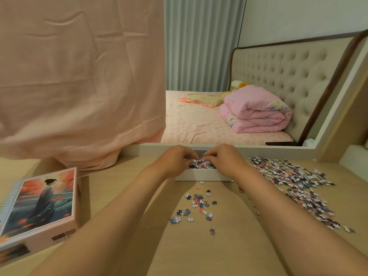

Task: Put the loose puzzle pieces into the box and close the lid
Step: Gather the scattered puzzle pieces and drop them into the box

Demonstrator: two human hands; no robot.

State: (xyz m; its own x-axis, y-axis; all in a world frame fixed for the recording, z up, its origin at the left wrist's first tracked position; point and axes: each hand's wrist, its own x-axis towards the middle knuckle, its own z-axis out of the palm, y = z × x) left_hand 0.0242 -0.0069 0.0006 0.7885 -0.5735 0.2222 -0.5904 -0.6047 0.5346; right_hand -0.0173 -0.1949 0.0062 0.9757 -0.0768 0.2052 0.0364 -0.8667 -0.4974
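A white box (201, 176) stands open at the far middle of the table, with a heap of puzzle pieces (200, 163) in it. My left hand (177, 159) and my right hand (223, 158) are both over the box, fingers curled down onto the heap. Whether they grip pieces I cannot tell. A small scatter of loose pieces (197, 206) lies in front of the box. A larger spread of loose pieces (298, 182) covers the table at the right. The lid (39, 204), printed with a figure in a robe, lies at the left.
A pink cloth (79, 76) hangs over the back left of the wooden table (199, 251). A large mirror (239, 76) behind the box reflects a bed and a folded pink quilt. Its white frame (258, 149) runs just behind the box.
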